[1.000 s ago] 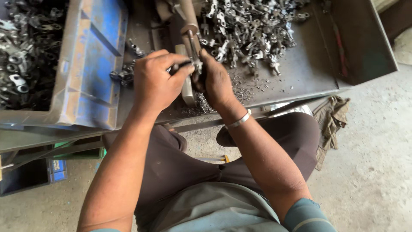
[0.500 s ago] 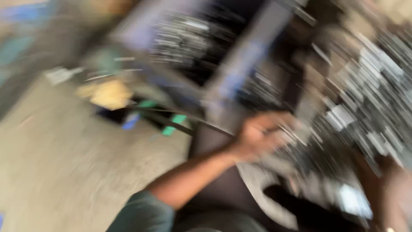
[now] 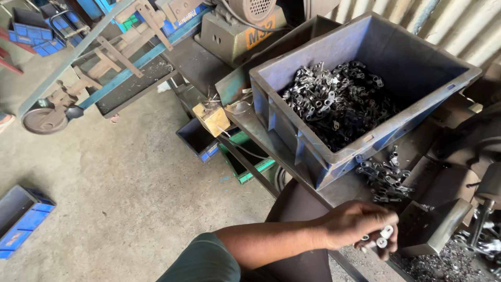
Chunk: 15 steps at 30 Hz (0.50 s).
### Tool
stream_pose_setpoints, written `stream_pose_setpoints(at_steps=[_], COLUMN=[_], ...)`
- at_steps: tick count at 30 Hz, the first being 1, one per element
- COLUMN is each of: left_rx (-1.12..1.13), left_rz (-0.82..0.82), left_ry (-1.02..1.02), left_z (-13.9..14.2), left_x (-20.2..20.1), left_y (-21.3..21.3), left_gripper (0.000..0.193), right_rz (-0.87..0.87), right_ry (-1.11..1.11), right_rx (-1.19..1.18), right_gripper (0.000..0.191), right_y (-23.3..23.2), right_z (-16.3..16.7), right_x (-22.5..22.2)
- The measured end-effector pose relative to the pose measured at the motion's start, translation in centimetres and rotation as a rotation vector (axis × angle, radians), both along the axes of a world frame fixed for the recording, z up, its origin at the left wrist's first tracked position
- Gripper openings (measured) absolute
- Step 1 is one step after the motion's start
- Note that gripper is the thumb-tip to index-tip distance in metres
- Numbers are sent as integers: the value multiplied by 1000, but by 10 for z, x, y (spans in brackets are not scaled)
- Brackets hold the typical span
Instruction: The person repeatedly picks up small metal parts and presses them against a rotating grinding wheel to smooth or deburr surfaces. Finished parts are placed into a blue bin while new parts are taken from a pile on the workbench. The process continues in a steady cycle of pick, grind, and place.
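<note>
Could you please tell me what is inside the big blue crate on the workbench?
The blue crate holds a heap of small dark and silvery metal parts, piled toward its left and front. The far inner wall shows bare. Whatever lies under the heap, and the crate's floor there, is covered.

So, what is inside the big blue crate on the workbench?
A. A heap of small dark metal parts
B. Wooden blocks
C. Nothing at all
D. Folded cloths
A: the blue crate holds a heap of small dark metal parts, with a few more loose parts lying on the bench beside it, near the left hand.
</note>
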<state>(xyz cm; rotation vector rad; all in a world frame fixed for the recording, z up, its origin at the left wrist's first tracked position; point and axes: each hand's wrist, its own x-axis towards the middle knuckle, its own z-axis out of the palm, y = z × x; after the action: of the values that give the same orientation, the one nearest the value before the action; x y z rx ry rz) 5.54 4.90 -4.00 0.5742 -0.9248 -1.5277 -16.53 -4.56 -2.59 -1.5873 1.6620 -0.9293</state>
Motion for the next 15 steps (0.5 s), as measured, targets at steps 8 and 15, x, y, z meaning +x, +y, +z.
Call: stream_pose_setpoints(at_steps=[8, 15], left_rx=[-489, -646], left_rz=[405, 413], left_ry=[-809, -1145], left_z=[47, 62], left_x=[-51, -63], left_y=[5, -21], left_gripper=[29, 24], right_rz=[11, 283], right_ry=[-773, -1160], right_rx=[188, 184], right_gripper=[39, 36], right_y=[85, 76], right_z=[-20, -20], right_x=[-65, -52])
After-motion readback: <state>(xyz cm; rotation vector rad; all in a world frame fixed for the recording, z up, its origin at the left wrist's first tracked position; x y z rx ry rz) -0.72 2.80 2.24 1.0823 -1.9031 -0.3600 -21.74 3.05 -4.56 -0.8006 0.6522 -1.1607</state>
